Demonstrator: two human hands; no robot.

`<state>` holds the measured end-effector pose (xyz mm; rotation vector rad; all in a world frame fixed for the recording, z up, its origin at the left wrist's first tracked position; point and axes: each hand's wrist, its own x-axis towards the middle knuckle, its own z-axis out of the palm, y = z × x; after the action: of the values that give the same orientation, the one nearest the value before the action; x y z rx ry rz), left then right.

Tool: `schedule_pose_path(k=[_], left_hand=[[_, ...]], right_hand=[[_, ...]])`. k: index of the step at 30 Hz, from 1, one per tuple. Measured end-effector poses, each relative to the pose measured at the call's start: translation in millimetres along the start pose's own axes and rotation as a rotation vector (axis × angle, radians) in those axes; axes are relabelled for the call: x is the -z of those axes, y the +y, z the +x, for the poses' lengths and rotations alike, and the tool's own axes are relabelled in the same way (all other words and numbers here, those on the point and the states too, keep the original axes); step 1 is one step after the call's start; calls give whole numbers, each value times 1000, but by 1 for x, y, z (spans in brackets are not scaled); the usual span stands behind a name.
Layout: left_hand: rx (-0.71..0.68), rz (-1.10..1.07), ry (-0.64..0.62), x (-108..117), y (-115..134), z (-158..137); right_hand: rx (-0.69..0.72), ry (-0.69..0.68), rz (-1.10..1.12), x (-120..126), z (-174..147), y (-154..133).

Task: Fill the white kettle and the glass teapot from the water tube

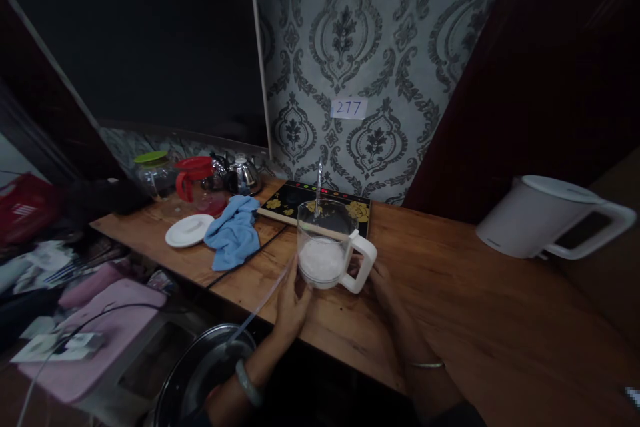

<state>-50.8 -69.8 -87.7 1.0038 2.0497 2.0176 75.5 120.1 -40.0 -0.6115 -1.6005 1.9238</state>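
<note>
A clear glass jug with a white handle is between my two hands near the front of the wooden counter. Whitish, bubbly-looking contents fill its lower part. My left hand is closed against the left side of its base. On the right, my right hand reaches behind the handle with its fingers against the glass; they are partly hidden. Just behind the jug, a black tea stove with gold flowers and lit buttons lies on the counter. A thin shiny spout or stream stands above the rim.
A blue cloth lies beside a white lid. Farther left are a red-topped jug, a green-lidded jar and a glass teapot. A white kettle stands right. A bucket with a hose sits below.
</note>
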Motion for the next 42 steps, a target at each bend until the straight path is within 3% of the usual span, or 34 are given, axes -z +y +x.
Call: schedule_pose_path(k=[12, 32, 42], left_hand=[[-3, -77, -2, -1, 0, 1], [-12, -76, 5, 0, -2, 1], [-38, -26, -23, 1, 4, 1]], right_hand=[[56, 50, 39, -2, 0, 3], [18, 11, 31, 8, 7, 20], [34, 17, 1, 4, 4, 6]])
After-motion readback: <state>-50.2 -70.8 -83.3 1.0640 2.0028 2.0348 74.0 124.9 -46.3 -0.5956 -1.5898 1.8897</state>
